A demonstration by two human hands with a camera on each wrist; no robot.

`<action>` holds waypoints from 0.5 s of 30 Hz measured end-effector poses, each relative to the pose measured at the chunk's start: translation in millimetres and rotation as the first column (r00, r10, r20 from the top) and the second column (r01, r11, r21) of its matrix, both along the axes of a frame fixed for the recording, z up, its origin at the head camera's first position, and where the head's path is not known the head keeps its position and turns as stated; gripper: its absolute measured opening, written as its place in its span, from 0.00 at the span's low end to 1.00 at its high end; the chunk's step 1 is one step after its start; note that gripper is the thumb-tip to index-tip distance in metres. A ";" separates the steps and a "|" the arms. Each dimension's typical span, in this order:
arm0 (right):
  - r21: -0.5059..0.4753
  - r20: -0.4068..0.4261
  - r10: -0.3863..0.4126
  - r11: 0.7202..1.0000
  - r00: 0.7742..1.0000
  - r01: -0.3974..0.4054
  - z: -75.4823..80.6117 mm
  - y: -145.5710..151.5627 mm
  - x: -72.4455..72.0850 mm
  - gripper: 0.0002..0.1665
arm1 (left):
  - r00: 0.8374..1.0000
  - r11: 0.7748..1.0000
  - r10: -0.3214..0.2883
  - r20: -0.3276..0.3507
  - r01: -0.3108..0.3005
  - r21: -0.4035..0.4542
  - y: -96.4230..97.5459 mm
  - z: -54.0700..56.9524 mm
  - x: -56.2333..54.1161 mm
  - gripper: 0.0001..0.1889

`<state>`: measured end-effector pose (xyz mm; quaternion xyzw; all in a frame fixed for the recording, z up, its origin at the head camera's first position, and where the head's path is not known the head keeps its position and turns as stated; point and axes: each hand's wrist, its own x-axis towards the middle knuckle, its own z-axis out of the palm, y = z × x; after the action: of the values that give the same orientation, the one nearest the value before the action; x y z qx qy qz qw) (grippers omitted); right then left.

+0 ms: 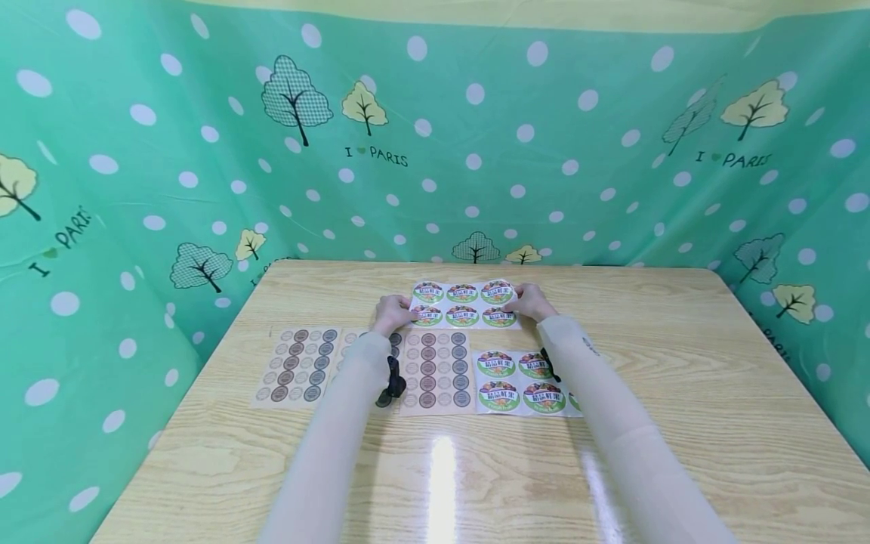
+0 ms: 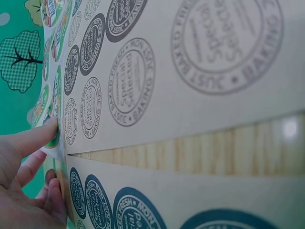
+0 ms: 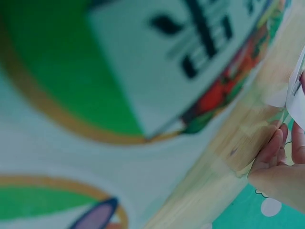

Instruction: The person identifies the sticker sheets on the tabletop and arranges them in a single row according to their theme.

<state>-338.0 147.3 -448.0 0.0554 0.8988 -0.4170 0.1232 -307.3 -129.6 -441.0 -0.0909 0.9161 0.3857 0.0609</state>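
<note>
A white sheet of round fruit-label stickers (image 1: pixel 462 304) is held between my two hands near the back middle of the table. My left hand (image 1: pixel 392 313) pinches its left edge; in the left wrist view one finger of that hand (image 2: pixel 24 167) lies on the sheet's face. At the right edge my right hand (image 1: pixel 532 302) holds the sheet between thumb and fingers, and the right wrist view shows that hand (image 3: pixel 281 162) at the paper's border. Below the right forearm lies a second fruit-label sheet (image 1: pixel 519 369), partly covered by the sleeve.
Brown sheets of round "Just Baked" stickers lie in a row: one at left (image 1: pixel 295 368), one partly under the left forearm (image 1: pixel 348 341), one in the middle (image 1: pixel 437 374). The wooden table (image 1: pixel 680 363) meets a green dotted curtain (image 1: pixel 421 189) at the back and sides.
</note>
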 end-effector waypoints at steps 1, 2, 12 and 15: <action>-0.005 -0.004 -0.003 1.000 1.000 0.003 -0.4 0.2 0.0 0.27 | 1.000 1.000 0.001 0.002 -0.001 -0.002 0.1 0.1 -0.1 0.12; -0.010 -0.007 -0.007 1.000 1.000 0.007 -0.8 0.2 -0.1 0.27 | 1.000 1.000 0.005 0.002 -0.005 -0.003 0.0 -0.4 -0.6 0.12; -0.054 -0.043 -0.026 0.998 0.999 0.024 -3.3 1.5 0.8 0.28 | 0.999 0.999 0.003 -0.036 -0.002 0.043 -7.8 -21.4 -17.3 0.14; -0.088 -0.044 -0.033 0.996 0.998 0.029 -2.2 1.5 1.7 0.28 | 0.999 0.999 0.042 0.010 -0.042 0.026 -3.3 -11.7 -12.8 0.15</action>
<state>-336.3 148.9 -450.2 0.0543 0.8813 -0.4589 0.0985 -320.1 -132.9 -452.7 -0.1111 0.9086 0.3984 0.0583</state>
